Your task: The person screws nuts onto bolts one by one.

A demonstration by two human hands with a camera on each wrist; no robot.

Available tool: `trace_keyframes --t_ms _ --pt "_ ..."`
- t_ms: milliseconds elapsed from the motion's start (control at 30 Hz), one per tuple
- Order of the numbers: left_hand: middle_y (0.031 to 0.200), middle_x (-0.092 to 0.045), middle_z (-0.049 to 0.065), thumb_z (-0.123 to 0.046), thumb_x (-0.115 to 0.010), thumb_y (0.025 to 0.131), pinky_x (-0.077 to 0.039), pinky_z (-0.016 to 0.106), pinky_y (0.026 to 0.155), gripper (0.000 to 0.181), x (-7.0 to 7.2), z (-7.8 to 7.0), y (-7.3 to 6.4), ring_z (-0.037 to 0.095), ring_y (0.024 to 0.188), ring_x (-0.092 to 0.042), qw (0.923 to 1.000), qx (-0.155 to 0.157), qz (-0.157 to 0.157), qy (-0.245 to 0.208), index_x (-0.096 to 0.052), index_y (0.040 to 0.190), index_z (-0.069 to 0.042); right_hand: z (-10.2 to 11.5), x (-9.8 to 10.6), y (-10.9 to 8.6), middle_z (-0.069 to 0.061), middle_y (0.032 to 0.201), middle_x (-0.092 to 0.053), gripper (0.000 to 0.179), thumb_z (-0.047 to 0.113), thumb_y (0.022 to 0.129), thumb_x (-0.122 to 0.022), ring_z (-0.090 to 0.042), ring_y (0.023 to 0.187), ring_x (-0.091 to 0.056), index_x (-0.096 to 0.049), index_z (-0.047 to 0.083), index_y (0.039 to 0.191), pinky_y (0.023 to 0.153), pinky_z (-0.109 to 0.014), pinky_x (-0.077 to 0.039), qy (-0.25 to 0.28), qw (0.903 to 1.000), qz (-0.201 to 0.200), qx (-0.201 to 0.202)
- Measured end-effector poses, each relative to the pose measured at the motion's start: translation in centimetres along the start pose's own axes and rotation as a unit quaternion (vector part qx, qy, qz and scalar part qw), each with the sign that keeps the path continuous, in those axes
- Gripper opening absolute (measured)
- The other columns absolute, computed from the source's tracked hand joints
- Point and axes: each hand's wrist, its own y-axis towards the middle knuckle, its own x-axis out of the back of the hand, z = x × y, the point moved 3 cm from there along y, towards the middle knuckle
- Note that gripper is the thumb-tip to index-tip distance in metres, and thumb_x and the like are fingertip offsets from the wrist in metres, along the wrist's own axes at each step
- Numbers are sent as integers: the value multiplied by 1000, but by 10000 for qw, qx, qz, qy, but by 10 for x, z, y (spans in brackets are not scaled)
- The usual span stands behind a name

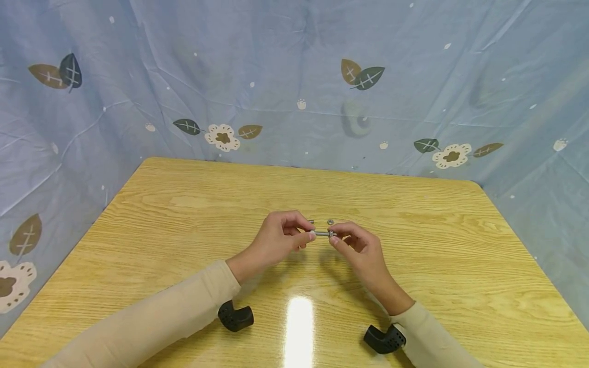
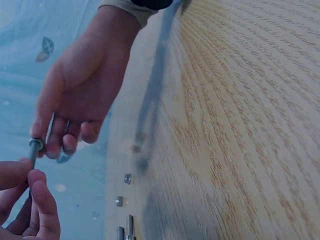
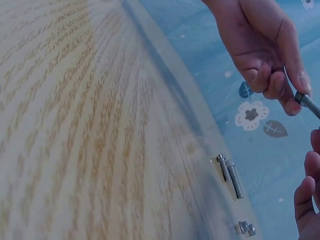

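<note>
In the head view, a silver bolt (image 1: 322,233) lies nearly level between the two hands, just above the table. My left hand (image 1: 278,235) pinches its head end between thumb and fingers; the bolt head (image 3: 300,97) shows at the fingertips in the right wrist view. With thumb and forefinger my right hand (image 1: 363,250) pinches a nut (image 1: 331,233) at the bolt's other end. The nut sits around the shank in the left wrist view. How far it is threaded on, I cannot tell.
Two more bolts (image 3: 235,180) lie side by side on the wooden table (image 1: 207,204), beyond the hands. Near them are two loose nuts (image 3: 243,227). A blue patterned curtain (image 1: 294,102) hangs behind the table. Black wrist-worn pieces (image 1: 235,317) sit at both sleeves.
</note>
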Motion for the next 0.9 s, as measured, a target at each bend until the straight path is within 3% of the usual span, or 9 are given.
trace_keyframes --t_ms 167,300,433,733,900 --pt "89 -71 14 -13 -70 89 -57 44 71 13 0 -1 0 43 80 -64 10000 -17 34 -8 -71 99 -5 0 1 0 2 106 -66 17 3 95 -59 -12 91 -60 -65 0 110 74 -23 -51 -11 9999 44 -141" --pt "89 -70 15 -13 -70 90 -56 48 72 14 0 0 0 42 79 -64 10000 -41 41 -11 -71 100 -4 1 2 -1 0 112 -64 23 0 93 -61 -17 90 -58 -62 -1 116 74 -24 -50 -120 9998 56 117" --pt "89 -70 14 -12 -69 90 -56 47 71 13 0 0 0 43 78 -63 10000 -80 46 -2 -71 99 -4 2 2 0 -4 111 -63 22 -4 90 -62 -17 87 -57 -61 -6 112 71 -24 -50 -118 9995 68 296" --pt "90 -72 10 -13 -70 89 -57 47 71 9 0 0 0 41 81 -66 10000 -9 18 -41 -72 97 -8 2 2 0 -8 106 -65 19 -1 91 -63 -14 87 -59 -64 -6 109 71 -23 -51 -163 9996 72 203" --pt "89 -71 8 -12 -70 89 -57 47 71 8 0 0 0 42 82 -65 10000 60 3 -39 -72 96 -9 1 1 1 -2 100 -67 15 -5 91 -60 -7 88 -59 -66 -5 105 70 -23 -50 -118 9999 -4 126"
